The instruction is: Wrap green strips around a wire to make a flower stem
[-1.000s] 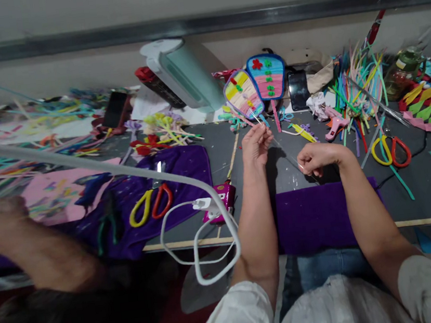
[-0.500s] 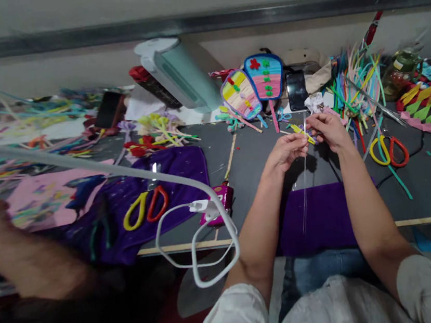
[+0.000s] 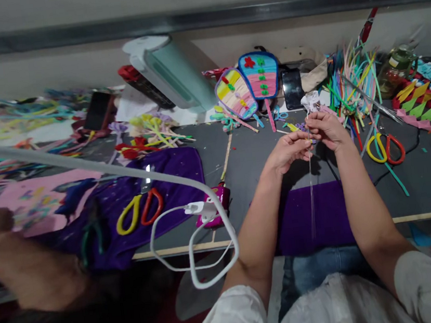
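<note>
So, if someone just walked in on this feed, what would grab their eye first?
Probably the two hands meeting at centre, the left hand and right hand pinching a thin clear strand that hangs down over a purple cloth. Behind them, two bright striped fans lean against the wall. Nearer the left, a white cable loops off the table edge beside yellow-and-red scissors.

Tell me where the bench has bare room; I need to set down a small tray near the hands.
Bare grey table lies between the purple cloth with scissors and the left hand. Another patch sits at right below the second scissors. The back edge, with fans and pipe cleaners, is crowded.
</note>
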{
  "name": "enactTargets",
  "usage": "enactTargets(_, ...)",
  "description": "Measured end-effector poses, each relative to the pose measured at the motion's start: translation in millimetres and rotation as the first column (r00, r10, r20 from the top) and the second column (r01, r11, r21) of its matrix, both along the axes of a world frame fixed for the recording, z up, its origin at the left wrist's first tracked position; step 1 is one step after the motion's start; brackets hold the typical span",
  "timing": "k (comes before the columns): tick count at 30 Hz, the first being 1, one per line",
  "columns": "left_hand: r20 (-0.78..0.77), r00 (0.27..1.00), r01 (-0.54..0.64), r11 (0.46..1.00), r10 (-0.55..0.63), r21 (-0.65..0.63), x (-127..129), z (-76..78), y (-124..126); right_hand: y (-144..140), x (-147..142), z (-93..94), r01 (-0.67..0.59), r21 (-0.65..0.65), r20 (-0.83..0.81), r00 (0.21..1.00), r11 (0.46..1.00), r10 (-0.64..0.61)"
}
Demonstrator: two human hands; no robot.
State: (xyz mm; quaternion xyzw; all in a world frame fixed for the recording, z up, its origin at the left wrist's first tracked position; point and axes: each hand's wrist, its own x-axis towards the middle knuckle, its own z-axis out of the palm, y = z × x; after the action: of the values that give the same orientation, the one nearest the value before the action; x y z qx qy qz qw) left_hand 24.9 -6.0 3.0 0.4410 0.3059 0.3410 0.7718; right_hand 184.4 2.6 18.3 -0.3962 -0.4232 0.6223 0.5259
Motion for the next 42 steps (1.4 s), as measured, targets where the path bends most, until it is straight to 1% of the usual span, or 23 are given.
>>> enactTargets(4, -0.006, 0.999, -0.036, 0.999, 0.036, 0.031, 1, -0.5, 1, 0, -2, 2.0, -0.013, -0.021, 0.047, 0.999, 1.000, 0.014)
enactTargets(8, -0.012, 0.999, -0.047, 0.998, 0.047, 0.028, 3, -2.3, 1, 1, -2, -1.2, -0.028, 0.001, 0.015, 0.999, 1.000, 0.028)
enactTargets(11, -0.011, 0.998, -0.059, 0.998, 0.059, 0.013, 2, -2.6, 2, 1, -5, -2.6, -0.016, -0.004, -0.005, 1.000, 1.000, 0.016)
enactTargets(14, 0.014, 0.996, -0.083, 0.996, 0.083, 0.010, -2, -1.5, 4, 1, -12, -1.8, 0.034, -0.009, 0.018, 0.999, 0.999, -0.034)
enactTargets(16, 0.026, 0.994, -0.106, 0.994, 0.106, 0.009, -4, -0.5, 6, 1, -17, -1.0, 0.084, 0.019, 0.054, 0.995, 0.996, -0.085)
enactTargets(18, 0.030, 0.990, -0.136, 0.991, 0.136, 0.001, -5, 0.0, 7, 2, -18, -0.5, 0.189, 0.061, 0.108, 0.975, 0.980, -0.195)
enactTargets(19, 0.031, 0.987, -0.155, 0.988, 0.155, -0.006, -4, -0.1, 8, 3, -16, -0.5, 0.255, 0.087, 0.138, 0.954, 0.963, -0.265)
enactTargets(21, 0.030, 0.981, -0.193, 0.981, 0.194, -0.024, -4, -0.9, 9, 6, -6, -1.4, 0.400, 0.148, 0.187, 0.886, 0.904, -0.423)
enactTargets(22, 0.029, 0.977, -0.210, 0.977, 0.211, -0.034, -3, -1.4, 10, 7, 3, -2.6, 0.483, 0.186, 0.193, 0.836, 0.856, -0.514)
enactTargets(24, 0.024, 0.970, -0.242, 0.969, 0.243, -0.052, -3, -2.5, 12, 11, 27, -6.7, 0.635, 0.265, 0.189, 0.703, 0.725, -0.685)
enactTargets(26, 0.021, 0.961, -0.274, 0.959, 0.276, -0.069, -3, -3.1, 13, 15, 53, -13.1, 0.752, 0.322, 0.181, 0.547, 0.575, -0.817)
enactTargets(27, 0.024, 0.957, -0.288, 0.954, 0.291, -0.077, -3, -3.1, 13, 18, 66, -17.0, 0.799, 0.338, 0.173, 0.466, 0.497, -0.868)
enactTargets(28, 0.027, 0.953, -0.298, 0.951, 0.301, -0.083, -4, -3.0, 14, 20, 77, -20.9, 0.821, 0.345, 0.177, 0.419, 0.455, -0.891)
enactTargets(29, 0.031, 0.951, -0.304, 0.949, 0.308, -0.087, -4, -2.8, 14, 21, 85, -24.9, 0.840, 0.348, 0.178, 0.376, 0.416, -0.909)
enactTargets(31, 0.039, 0.948, -0.311, 0.946, 0.315, -0.093, -5, -2.3, 14, 23, 95, -31.4, 0.861, 0.353, 0.208, 0.310, 0.367, -0.928)
enactTargets(32, 0.039, 0.948, -0.312, 0.945, 0.316, -0.097, -5, -2.1, 14, 23, 97, -33.7, 0.860, 0.367, 0.241, 0.281, 0.355, -0.929)
enactTargets(33, 0.038, 0.948, -0.312, 0.945, 0.317, -0.101, -5, -1.9, 14, 22, 98, -35.1, 0.851, 0.385, 0.289, 0.255, 0.357, -0.922)
enactTargets(36, 0.036, 0.948, -0.310, 0.945, 0.315, -0.108, -5, -1.6, 14, 16, 94, -34.6, 0.811, 0.424, 0.474, 0.180, 0.403, -0.862)
enactTargets(38, 0.037, 0.949, -0.308, 0.945, 0.313, -0.109, -4, -1.7, 14, 12, 92, -33.1, 0.790, 0.431, 0.558, 0.147, 0.436, -0.817)
enactTargets(40, 0.037, 0.949, -0.307, 0.945, 0.313, -0.111, -4, -2.0, 14, 11, 91, -33.5, 0.779, 0.423, 0.589, 0.153, 0.464, -0.793)
enactTargets(42, 0.034, 0.950, -0.306, 0.945, 0.312, -0.111, -4, -2.5, 14, 13, 92, -36.6, 0.779, 0.397, 0.580, 0.197, 0.486, -0.790)
